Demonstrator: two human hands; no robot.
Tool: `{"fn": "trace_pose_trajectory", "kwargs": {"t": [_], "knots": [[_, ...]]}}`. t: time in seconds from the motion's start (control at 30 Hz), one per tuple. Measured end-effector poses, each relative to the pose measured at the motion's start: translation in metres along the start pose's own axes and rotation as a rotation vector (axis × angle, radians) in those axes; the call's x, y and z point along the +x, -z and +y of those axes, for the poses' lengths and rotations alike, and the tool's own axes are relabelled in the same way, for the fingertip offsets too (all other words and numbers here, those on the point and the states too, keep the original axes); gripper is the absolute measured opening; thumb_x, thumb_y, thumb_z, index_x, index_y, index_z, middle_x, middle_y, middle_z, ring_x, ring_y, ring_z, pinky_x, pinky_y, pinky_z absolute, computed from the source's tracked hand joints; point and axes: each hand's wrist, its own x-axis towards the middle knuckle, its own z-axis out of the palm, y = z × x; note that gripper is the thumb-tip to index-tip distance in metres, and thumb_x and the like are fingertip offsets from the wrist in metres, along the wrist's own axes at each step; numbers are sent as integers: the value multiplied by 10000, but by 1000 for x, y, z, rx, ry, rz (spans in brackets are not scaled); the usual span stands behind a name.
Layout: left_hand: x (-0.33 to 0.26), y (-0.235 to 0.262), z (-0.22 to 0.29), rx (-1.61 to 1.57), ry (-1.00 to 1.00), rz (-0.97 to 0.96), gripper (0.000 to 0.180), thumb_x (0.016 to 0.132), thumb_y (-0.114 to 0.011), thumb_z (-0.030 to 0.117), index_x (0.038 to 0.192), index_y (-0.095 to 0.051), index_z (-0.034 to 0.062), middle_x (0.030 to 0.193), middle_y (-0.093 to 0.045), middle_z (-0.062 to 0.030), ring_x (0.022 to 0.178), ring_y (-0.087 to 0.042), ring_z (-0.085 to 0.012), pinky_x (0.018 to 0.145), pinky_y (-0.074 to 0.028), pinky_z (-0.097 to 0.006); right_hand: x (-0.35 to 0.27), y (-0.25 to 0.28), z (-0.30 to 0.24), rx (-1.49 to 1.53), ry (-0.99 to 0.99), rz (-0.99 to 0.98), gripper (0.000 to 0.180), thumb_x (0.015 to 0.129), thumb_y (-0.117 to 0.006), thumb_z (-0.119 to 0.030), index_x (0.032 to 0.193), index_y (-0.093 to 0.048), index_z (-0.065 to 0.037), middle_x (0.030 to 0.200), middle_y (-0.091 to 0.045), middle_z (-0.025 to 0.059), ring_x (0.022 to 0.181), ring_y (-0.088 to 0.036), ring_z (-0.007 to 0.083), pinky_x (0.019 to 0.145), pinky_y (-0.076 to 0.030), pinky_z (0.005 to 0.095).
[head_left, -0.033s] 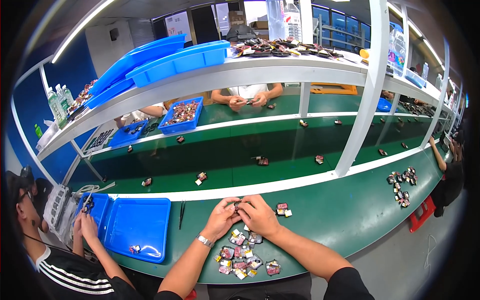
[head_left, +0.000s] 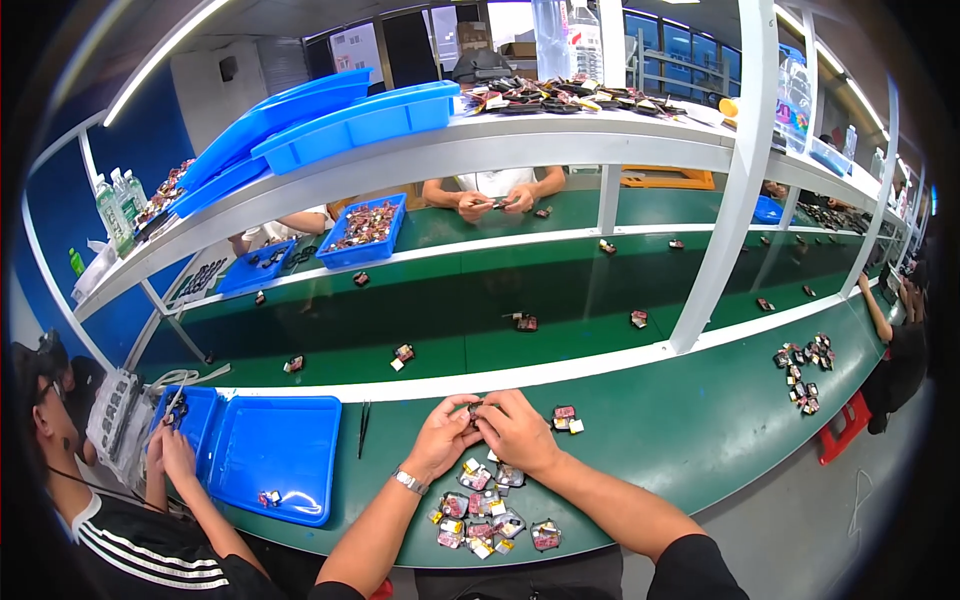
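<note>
While two hands [head_left: 441, 440] [head_left: 518, 432] together grip one dark part [head_left: 474, 409], one pair of tweezers [head_left: 363, 430] lies to their left.

Blue tray [head_left: 275, 440]: on the green bench [head_left: 680, 430], small part [head_left: 269, 498] inside
Tweezers [head_left: 363, 430]: just right of the tray
Left hand [head_left: 445, 437]: right of the tray, bent around a dark piece [head_left: 474, 411]
Right hand [head_left: 516, 432]: farther right of the tray, holding the same piece
Loose parts [head_left: 481, 505]: bunched right of the tray
Co-worker [head_left: 130, 535]: left of the tray, hands over a blue bin [head_left: 207, 403]
</note>
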Motion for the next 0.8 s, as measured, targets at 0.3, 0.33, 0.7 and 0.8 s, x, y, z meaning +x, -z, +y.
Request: {"fn": "trace_pose_trajectory", "kwargs": {"t": [0.3, 0.33, 0.7, 0.8], "knots": [[-1, -12, 2, 59, 0, 27, 258, 971, -527, 100, 1215, -478, 32, 1066, -629, -67, 1011, -610, -155, 932, -513, -366, -1, -2, 2, -52, -39, 2, 176, 725, -703, -36, 891, -647, -37, 944, -590, 87, 878, -596, 268, 737, -516, 347], [0, -13, 1, 59, -2, 26, 258, 971, -527, 100, 1215, -478, 32, 1066, -629, -67, 1011, -610, -155, 932, -513, -366, -1, -2, 2, -48, -57, 12, 171, 726, -702, -33, 889, -650, -36, 944, -590, 85, 870, -598, 268, 731, -519, 346], [1, -15, -8, 466, -71, 240, 191, 982, -496, 75, 1159, -518, 7, 1014, -653, -66, 903, -631, -112, 756, -531, -248, -3, -10, 7, 336, -420, 30, 144, 794, -677, -16, 935, -657, 4, 910, -622, 104, 778, -659, 179, 665, -553, 280], [3, -11, -15, 482, -116, 223, 203, 973, -498, 46, 1171, -515, 4, 1035, -643, -59, 916, -611, -95, 751, -508, -224, -4, -10, 10, 318, -457, -2, 152, 798, -672, -8, 947, -656, 16, 900, -634, 113, 742, -670, 173, 654, -554, 263]]}}
